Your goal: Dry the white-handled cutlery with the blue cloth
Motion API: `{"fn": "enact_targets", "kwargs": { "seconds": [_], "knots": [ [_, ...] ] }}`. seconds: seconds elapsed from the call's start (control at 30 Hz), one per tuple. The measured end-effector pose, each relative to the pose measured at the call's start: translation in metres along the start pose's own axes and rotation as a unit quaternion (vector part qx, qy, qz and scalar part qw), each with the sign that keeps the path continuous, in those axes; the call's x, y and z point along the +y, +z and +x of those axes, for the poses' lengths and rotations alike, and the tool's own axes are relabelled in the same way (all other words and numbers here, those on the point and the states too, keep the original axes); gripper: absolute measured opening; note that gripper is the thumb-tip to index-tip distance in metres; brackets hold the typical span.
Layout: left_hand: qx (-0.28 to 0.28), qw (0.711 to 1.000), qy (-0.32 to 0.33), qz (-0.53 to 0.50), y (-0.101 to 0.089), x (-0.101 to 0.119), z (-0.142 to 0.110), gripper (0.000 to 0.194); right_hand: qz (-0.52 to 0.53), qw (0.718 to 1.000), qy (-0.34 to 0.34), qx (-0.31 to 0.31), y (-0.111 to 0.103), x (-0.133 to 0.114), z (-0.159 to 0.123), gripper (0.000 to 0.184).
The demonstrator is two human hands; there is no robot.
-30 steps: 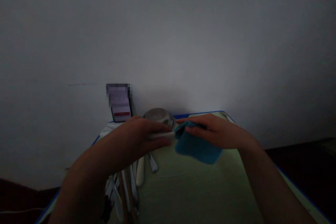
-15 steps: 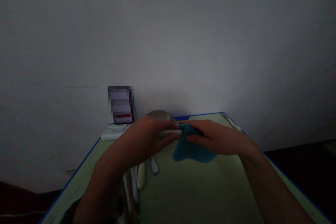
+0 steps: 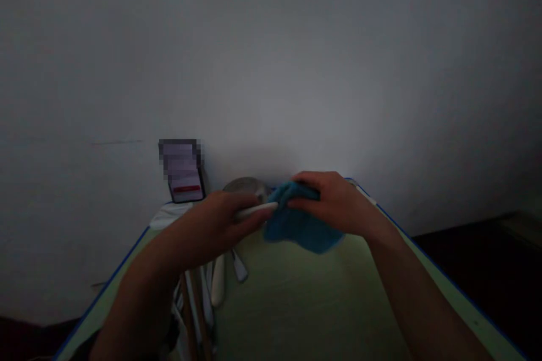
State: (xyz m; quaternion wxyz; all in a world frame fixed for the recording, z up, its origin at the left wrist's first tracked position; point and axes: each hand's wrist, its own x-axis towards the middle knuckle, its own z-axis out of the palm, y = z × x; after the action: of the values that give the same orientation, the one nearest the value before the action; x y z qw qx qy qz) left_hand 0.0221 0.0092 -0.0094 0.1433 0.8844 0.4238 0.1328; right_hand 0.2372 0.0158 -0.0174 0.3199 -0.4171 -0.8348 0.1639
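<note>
My left hand is closed round a pale, slender utensil handle that points right. My right hand grips a blue cloth bunched over the far end of that utensil, so the end is hidden. Both hands are held just above a light green table with a blue rim. The scene is dim.
Several pieces of cutlery lie on the table below my left arm. A round metal bowl stands behind the hands. A phone leans against the wall at the back left, beside a white folded cloth.
The right hand has lifted and bunched the cloth higher over the utensil's end. Both hands have shifted slightly left and up in view.
</note>
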Motion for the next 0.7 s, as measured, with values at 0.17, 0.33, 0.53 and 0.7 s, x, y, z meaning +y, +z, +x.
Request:
{"fn": "enact_targets", "kwargs": {
  "seconds": [0.17,0.33,0.53,0.7],
  "knots": [
    [0.116,0.993,0.033,0.001,-0.008,0.011,-0.006,0.036,0.111,0.987,-0.02,0.118,0.0,-0.009,-0.001,0.016],
    [0.124,0.992,0.032,0.015,-0.01,0.014,-0.008,0.036,0.13,0.985,-0.007,0.11,0.002,-0.012,0.0,0.016],
    [0.08,0.995,0.012,0.055,-0.009,0.01,-0.007,0.039,0.041,0.999,-0.009,0.01,-0.001,-0.01,0.001,0.02],
    [0.038,0.998,-0.008,0.052,-0.01,0.012,-0.006,0.039,-0.002,0.999,-0.022,-0.027,-0.003,-0.008,0.003,0.021]
  ]
}}
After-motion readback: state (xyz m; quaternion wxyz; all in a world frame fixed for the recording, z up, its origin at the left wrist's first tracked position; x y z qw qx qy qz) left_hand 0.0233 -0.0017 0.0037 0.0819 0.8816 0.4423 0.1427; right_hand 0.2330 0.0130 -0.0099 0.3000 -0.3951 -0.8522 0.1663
